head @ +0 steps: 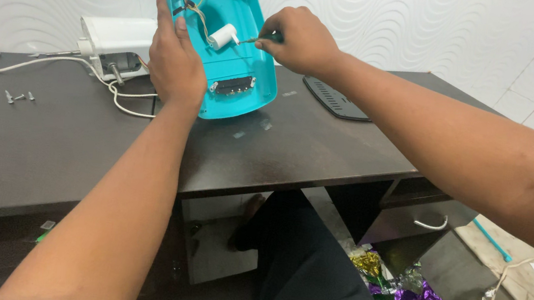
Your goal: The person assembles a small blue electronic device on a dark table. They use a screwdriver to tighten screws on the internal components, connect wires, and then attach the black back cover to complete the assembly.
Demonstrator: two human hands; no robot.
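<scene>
Steadying teal housing [240, 65] with flat open left hand [173, 57], right hand [301, 39] grip closed round screwdriver [263, 39]

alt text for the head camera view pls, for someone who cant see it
A person's left hand steadies an opened turquoise plastic housing on a dark table, while the right hand works a small screwdriver at a white part among its loose wires. Behind lie a white motor unit, its cord and loose screws.

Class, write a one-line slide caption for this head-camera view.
Left hand steadies a turquoise appliance housing upright on the dark table while the right hand works a screwdriver inside.
</scene>
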